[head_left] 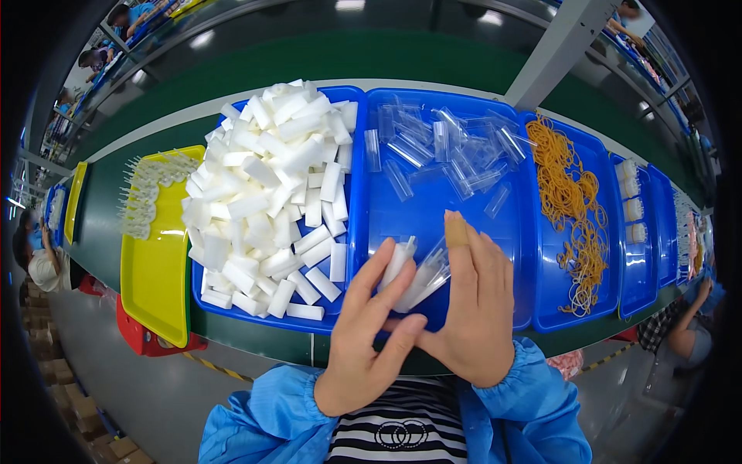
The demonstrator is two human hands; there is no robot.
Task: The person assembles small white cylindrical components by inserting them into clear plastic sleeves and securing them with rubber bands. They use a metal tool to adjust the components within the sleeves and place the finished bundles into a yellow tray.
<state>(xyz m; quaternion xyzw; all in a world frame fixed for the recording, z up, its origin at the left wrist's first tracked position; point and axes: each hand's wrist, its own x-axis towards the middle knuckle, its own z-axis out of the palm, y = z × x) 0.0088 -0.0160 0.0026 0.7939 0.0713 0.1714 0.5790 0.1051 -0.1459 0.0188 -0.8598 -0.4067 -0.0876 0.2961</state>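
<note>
My left hand (359, 332) is closed on a white foam cylinder (396, 264), pinched between its fingers, with a clear tip showing at the top. My right hand (479, 309), a tan cover on one finger, curls round several clear plastic tubes (427, 280). The hands almost meet, thumbs close together, above the near part of a blue tray (390, 224). Loose clear tubes (460, 155) lie at that tray's far end. To the left, a big heap of white foam cylinders (267, 182) fills another blue tray (328, 325).
A yellow tray (154, 286) with rows of small white parts (147, 197) stands at left. Right of the tubes, a blue tray (541, 309) holds orange rubber bands (568, 178). More blue trays (638, 282) follow. A grey post (560, 50) rises behind. Other people sit along the bench.
</note>
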